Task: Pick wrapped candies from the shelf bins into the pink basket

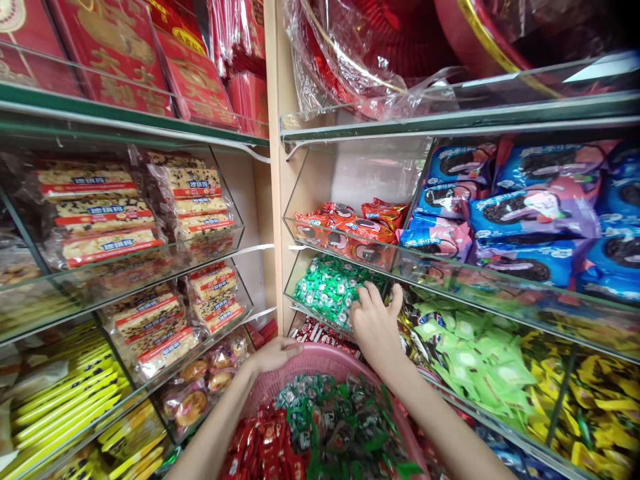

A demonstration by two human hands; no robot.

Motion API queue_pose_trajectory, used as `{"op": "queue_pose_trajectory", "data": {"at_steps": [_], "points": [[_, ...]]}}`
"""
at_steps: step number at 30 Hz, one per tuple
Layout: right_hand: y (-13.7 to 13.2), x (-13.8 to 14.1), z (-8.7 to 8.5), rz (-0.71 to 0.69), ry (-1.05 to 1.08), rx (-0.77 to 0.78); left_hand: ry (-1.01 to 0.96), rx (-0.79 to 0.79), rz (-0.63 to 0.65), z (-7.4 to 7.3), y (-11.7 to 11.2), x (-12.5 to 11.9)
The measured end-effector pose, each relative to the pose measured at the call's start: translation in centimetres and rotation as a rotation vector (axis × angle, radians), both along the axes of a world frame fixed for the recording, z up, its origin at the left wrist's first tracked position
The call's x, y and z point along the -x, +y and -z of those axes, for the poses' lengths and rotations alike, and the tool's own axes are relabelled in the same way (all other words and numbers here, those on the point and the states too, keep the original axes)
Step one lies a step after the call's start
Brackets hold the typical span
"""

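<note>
My left hand (274, 355) grips the far left rim of a pink plastic basket (323, 351). Inside the basket lie red-wrapped sweets (267, 443) on the left and green-wrapped sweets (345, 420) on the right. Reaching over the basket's far side, my right hand (379, 327) is at the right part of a clear shelf bin of small green-wrapped candies (325, 287). Its fingers are bent and slightly apart, with the thumb held away from them, and nothing shows in it. The fingertips are at the candies; whether they touch cannot be made out.
Glass-fronted shelves surround the basket. Orange-red packets (350, 227) sit above the green candies, with blue cookie packs (535, 207) to the right. Light green packets (480, 353) and yellow packets (600, 400) lie lower right. Wrapped nougat bars (103, 210) fill the left shelves, beyond a wooden upright (276, 200).
</note>
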State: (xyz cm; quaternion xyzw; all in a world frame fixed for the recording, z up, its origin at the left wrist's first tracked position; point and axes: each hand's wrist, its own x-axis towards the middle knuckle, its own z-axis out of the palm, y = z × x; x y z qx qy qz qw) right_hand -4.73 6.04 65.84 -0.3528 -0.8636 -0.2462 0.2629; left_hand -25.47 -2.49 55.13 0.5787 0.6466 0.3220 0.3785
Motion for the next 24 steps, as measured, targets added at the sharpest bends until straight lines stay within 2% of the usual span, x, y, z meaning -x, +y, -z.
{"op": "queue_pose_trajectory", "data": {"at_steps": [3, 8, 18, 21, 24], "points": [[0.0, -0.2, 0.7, 0.022, -0.024, -0.034, 0.0, 0.004, -0.004, 0.0, -0.1, 0.0], [-0.2, -0.4, 0.9, 0.002, -0.004, 0.005, -0.014, 0.011, -0.016, -0.4, -0.2, -0.3], [-0.1, -0.8, 0.5, -0.125, 0.214, 0.023, 0.01, 0.02, -0.023, -0.4, -0.1, -0.2], [-1.1, -1.0, -0.4, -0.222, 0.269, 0.113, 0.017, 0.012, -0.015, -0.2, -0.1, -0.1], [-2.8, -0.8, -0.8, -0.38, 0.256, 0.295, 0.022, -0.005, 0.001, 0.2, -0.1, 0.1]]}}
